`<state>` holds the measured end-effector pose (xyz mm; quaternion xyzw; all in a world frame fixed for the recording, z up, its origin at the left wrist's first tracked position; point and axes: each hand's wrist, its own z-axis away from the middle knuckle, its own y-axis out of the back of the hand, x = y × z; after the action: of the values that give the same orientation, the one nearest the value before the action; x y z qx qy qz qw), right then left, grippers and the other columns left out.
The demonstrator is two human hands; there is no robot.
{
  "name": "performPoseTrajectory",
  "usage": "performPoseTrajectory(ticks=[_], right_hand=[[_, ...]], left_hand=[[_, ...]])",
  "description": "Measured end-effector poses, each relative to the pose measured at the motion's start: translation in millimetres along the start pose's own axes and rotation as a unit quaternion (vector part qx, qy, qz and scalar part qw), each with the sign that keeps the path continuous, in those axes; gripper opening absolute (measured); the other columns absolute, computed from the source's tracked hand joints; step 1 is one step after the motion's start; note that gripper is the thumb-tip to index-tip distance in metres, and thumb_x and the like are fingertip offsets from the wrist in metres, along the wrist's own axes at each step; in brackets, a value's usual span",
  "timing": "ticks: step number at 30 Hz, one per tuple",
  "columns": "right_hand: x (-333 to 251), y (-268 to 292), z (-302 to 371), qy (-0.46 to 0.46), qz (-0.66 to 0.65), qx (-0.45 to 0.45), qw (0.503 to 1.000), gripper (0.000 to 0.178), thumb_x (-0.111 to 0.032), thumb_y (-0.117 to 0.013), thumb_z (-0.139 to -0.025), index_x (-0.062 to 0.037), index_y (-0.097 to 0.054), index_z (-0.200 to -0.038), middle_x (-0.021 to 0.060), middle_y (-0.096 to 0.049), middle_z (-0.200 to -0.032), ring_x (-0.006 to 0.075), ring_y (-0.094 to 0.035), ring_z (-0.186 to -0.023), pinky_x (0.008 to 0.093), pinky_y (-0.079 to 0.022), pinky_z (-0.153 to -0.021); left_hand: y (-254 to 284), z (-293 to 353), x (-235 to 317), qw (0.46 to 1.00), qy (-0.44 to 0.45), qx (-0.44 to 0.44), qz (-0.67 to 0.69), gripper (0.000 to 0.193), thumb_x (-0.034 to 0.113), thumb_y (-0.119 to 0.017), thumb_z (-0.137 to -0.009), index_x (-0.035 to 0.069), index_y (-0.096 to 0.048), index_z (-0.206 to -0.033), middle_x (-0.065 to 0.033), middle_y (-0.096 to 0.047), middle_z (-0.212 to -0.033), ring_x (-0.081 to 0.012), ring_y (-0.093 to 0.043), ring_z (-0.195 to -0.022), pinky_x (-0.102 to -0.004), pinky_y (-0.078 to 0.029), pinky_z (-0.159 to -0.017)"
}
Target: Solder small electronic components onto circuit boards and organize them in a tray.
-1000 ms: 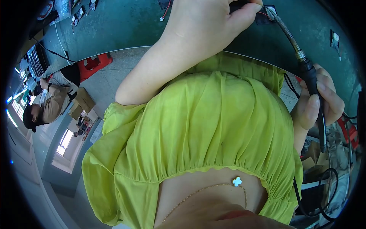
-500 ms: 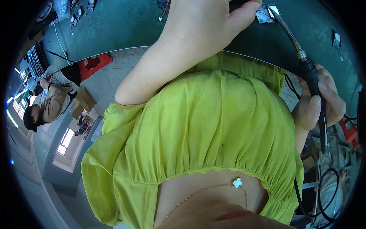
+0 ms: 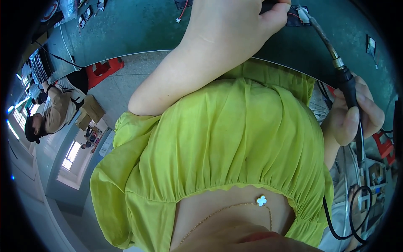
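Note:
My right hand (image 3: 357, 111) is wrapped round the black handle of a soldering iron (image 3: 345, 82), whose metal shaft slants up and left. Its tip is over a small flat electronic part (image 3: 297, 19) with a red wire, dark and partly shiny, lying on the green bench; contact cannot be made out. Close beside that part is my left hand (image 3: 247, 19), its thumb and fingers pinched together around something dark. Most of those fingers are cut off by the upper edge, so what they hold is unclear.
The green bench (image 3: 138, 31) carries another small wired part (image 3: 370, 45) at right and several at far left. A red-wire lead (image 3: 182, 11) lies left of my arm. A black cable (image 3: 352, 218) loops at lower right. Left stand a red stool (image 3: 103, 71) and a seated person (image 3: 58, 113).
Both hands have shifted slightly to the right, the soldering iron with them. The small part has moved a little right and now looks darker, with its red wire showing.

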<state>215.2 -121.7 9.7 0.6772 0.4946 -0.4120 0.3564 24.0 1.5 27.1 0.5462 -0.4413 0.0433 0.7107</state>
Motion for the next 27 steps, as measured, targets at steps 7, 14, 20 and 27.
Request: performPoseTrajectory(ticks=[7,14,20,27], right_hand=[[0.8,4.4,4.6,0.001,0.047,-0.019,0.999,0.017,-0.016,-0.042,-0.082,-0.0073,-0.048,-0.095,0.0131,-0.056,-0.066,0.0202,-0.052,-0.059,0.0372,-0.045,-0.069],[-2.3,4.3,3.8,-0.02,0.097,-0.022,0.995,0.021,-0.015,-0.043,-0.084,-0.0062,-0.049,-0.102,0.0151,-0.06,-0.071,0.0218,-0.057,-0.062,0.0374,-0.046,-0.069],[2.5,-14.3,-5.0,0.011,0.097,0.006,0.995,0.025,-0.017,-0.045,-0.093,-0.0099,-0.047,-0.116,0.0222,-0.064,-0.089,0.028,-0.065,-0.076,0.0411,-0.048,-0.08],[-4.4,-30.2,-17.0,0.029,0.301,-0.105,0.947,0.015,-0.011,-0.049,-0.09,-0.0067,-0.057,-0.102,0.0147,-0.065,-0.098,0.0255,-0.063,-0.086,0.0392,-0.043,-0.092]], left_hand=[[0.2,0.0,2.7,0.999,0.017,-0.025,-0.021,0.006,-0.003,-0.062,-0.067,0.002,-0.061,-0.071,-0.0043,-0.053,-0.07,-0.0166,-0.046,-0.064,-0.0267,-0.038,-0.066],[7.2,-16.7,16.6,0.978,0.168,-0.12,-0.007,0.005,-0.003,-0.062,-0.067,0.002,-0.061,-0.07,-0.0045,-0.053,-0.07,-0.0165,-0.046,-0.064,-0.0267,-0.038,-0.065],[7.9,-17.8,17.5,0.982,0.147,-0.114,0.009,0.005,-0.002,-0.062,-0.067,0.002,-0.06,-0.07,-0.0046,-0.053,-0.07,-0.0166,-0.046,-0.064,-0.0267,-0.038,-0.065],[-1.4,-4.4,5.1,0.999,0.027,-0.016,0.027,0.005,-0.002,-0.063,-0.067,0.002,-0.06,-0.069,-0.005,-0.053,-0.071,-0.0173,-0.046,-0.064,-0.0264,-0.038,-0.065]])
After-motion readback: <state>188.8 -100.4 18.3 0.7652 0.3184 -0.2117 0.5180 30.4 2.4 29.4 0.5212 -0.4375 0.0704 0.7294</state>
